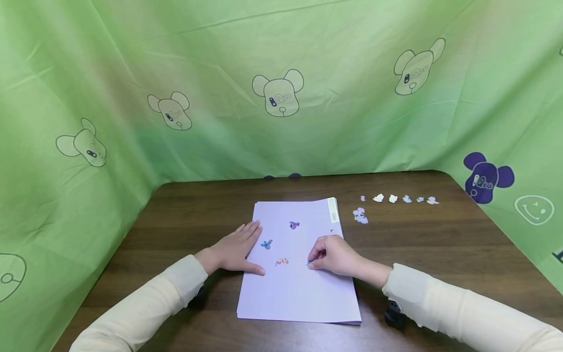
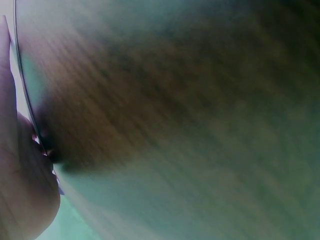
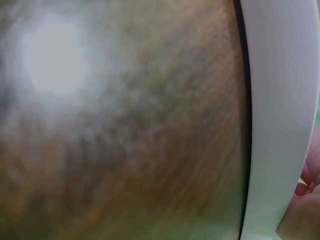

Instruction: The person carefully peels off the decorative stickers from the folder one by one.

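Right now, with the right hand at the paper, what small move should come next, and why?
Probably press the small blue sticker flat with the right hand: its fingers pinch the piece right at the paper stack, and the left hand lies spread across the stack's left edge, apparently steadying it.

Stickers [image 1: 293,225] lie on the paper [image 1: 299,298], small pieces [image 1: 393,198] to its right.

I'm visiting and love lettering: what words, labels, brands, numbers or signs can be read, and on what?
"Qoo", apparently: pale outlined mouse head and navy mouse head, on green fabric backdrop.
White rectangular label on pale paper stack: too small to read.
Dark mark, backdrop's right edge: cut off, unreadable.
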{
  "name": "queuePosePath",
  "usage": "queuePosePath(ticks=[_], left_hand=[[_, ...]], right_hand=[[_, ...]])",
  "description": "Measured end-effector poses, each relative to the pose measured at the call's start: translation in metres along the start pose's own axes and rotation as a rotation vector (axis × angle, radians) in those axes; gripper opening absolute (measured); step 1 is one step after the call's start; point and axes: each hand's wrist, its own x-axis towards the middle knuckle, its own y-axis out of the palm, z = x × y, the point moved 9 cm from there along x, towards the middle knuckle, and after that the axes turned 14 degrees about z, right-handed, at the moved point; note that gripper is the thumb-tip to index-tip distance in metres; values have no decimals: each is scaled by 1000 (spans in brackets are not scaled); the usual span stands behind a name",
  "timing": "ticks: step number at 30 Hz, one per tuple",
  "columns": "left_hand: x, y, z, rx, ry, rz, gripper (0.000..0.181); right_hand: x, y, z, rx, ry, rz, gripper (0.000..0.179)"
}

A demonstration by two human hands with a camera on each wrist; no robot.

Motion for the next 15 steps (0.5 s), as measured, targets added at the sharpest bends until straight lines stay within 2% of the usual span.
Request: queuePosePath(ticks=[10, 15], left_hand=[[0, -1, -1, 0, 0, 0, 121], [0, -1, -1, -4, 1, 3, 121]], right_hand=[[0, 0, 3, -30, -7, 14, 12], [0, -2, -2, 24, 11, 22, 12]])
